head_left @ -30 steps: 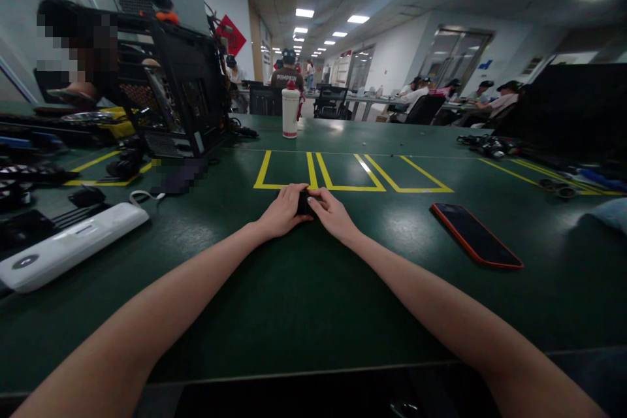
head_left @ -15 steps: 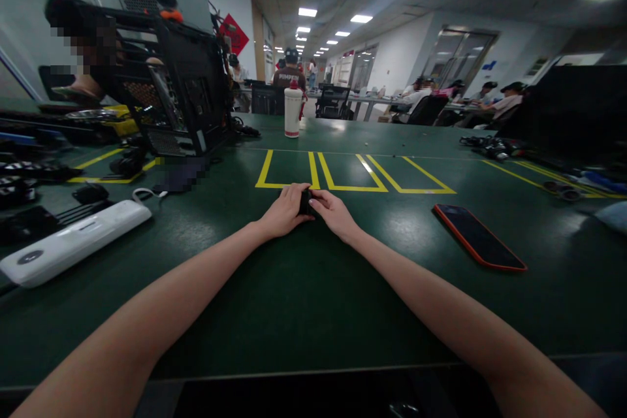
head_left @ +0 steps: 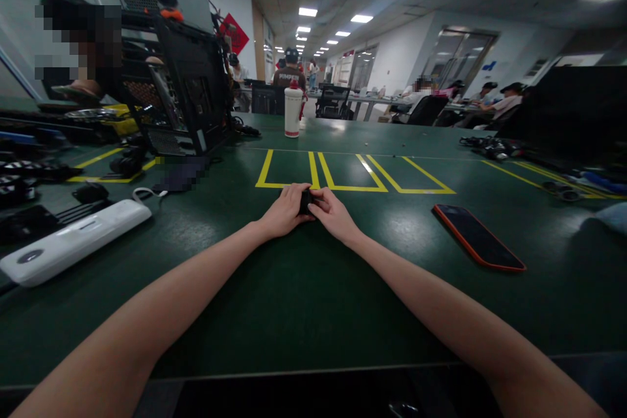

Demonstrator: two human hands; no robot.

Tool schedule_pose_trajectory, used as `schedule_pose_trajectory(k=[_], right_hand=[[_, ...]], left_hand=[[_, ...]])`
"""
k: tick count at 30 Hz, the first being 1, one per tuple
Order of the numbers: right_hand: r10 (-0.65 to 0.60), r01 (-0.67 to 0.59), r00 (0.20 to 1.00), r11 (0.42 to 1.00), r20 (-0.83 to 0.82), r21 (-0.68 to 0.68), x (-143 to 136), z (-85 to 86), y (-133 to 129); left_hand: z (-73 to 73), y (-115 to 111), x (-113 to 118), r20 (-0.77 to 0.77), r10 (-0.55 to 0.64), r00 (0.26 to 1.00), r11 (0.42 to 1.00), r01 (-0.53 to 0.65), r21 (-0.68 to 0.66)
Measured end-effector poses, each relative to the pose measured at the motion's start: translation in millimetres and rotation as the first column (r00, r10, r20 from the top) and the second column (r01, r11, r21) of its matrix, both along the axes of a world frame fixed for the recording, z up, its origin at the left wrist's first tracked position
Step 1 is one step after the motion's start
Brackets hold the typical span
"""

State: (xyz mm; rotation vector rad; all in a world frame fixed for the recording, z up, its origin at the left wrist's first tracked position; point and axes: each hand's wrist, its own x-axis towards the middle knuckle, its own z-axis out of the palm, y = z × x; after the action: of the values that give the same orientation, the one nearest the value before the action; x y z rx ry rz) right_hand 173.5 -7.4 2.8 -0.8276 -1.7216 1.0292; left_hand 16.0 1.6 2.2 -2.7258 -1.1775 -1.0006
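Note:
At the middle of the green table [head_left: 294, 300], a small black object [head_left: 305, 201] is held between both hands, just in front of the yellow tape outlines [head_left: 343, 189]. My left hand [head_left: 288, 210] is wrapped round its left side, with the thumb low in front. From the right, the bent fingers and thumb of my right hand [head_left: 333, 212] press against the object. The fingers cover most of it, so its full shape is hidden.
An orange-edged phone [head_left: 479, 236] lies at the right. A white power strip [head_left: 78, 241] is at the left, below an open black computer case [head_left: 191, 85]. Farther back stands a white cup [head_left: 292, 112]. People sit in the background.
The fingers of my right hand have shifted slightly on the black object, and a bit more of it shows. My left hand has stayed in place.

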Motion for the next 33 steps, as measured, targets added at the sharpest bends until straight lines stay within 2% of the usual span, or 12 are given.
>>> schedule_pose_trajectory(k=[5,11,19,26,33], right_hand=[[-0.016,0.017,1.0,0.999,-0.01,0.03,-1,1.0,-2],[-0.1,0.101,0.994,0.994,-0.046,0.032,-4,-3.4,8],[-0.088,0.087,0.996,0.996,0.021,0.017,-3,-10.9,14],[-0.056,0.055,0.998,0.998,0.015,0.026,-3,-7.7,4],[-0.077,0.078,0.997,0.996,-0.028,0.033,-3,-2.1,0]], left_hand=[[-0.6,0,0,0.002,-0.013,1.0,1.0,0.013,0.011],[-2.0,2,1,0.007,-0.018,1.0,1.0,0.018,0.02],[-2.5,2,1,0.002,-0.014,1.0,0.999,0.014,0.028],[-1.9,2,1,0.011,-0.021,1.0,0.999,0.021,0.026],[-1.8,2,0,0.007,-0.013,1.0,1.0,0.012,0.024]])
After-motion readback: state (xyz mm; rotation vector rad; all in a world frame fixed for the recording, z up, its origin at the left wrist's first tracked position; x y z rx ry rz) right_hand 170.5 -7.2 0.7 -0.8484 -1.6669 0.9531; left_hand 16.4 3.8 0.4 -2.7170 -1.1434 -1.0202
